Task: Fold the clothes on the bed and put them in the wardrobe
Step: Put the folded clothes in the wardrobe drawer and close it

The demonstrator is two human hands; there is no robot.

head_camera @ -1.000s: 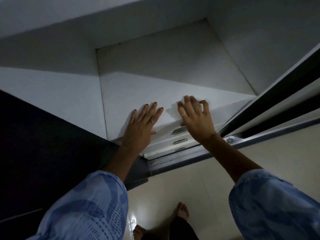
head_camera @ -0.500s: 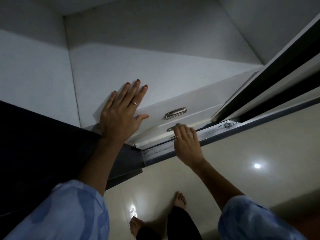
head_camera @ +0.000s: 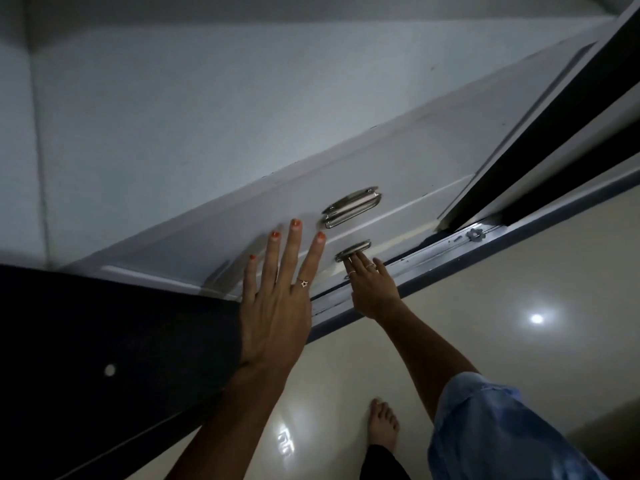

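Nearest you, the blue sleeve (head_camera: 491, 431) on your right arm fills the lower right corner and is cut off by the frame edge. Beside it 1 bare foot (head_camera: 382, 424) stands on the glossy cream floor (head_camera: 519, 271), which carries a bright lamp reflection; the dark trouser leg below the foot runs out of view.

Your left hand (head_camera: 277, 306) is raised flat, its 4 fingers straight and slightly spread, a star ring on 1 of them. The fingertips lie over the white upper drawer front (head_camera: 415, 174), but you cannot tell whether they press it or hover just off it; the thumb is hidden behind the palm. The hand's heel overlaps the dark sliding door (head_camera: 104, 341) on the left, whose surface is too dim to read beyond 1 small pale dot.

Farther on, your right hand (head_camera: 374, 289) reaches to the lower drawer handle (head_camera: 353, 250). Its fingertips tuck under the metal pull and vanish there, so the grip looks hooked on the handle, though the curl itself is hidden. Above sits the larger upper drawer handle (head_camera: 351, 206), untouched.

The floor track (head_camera: 450, 242) runs along the wardrobe (head_camera: 173, 116), whose pale interior lies beyond, blurred and shadowed. No clothes show in this view.
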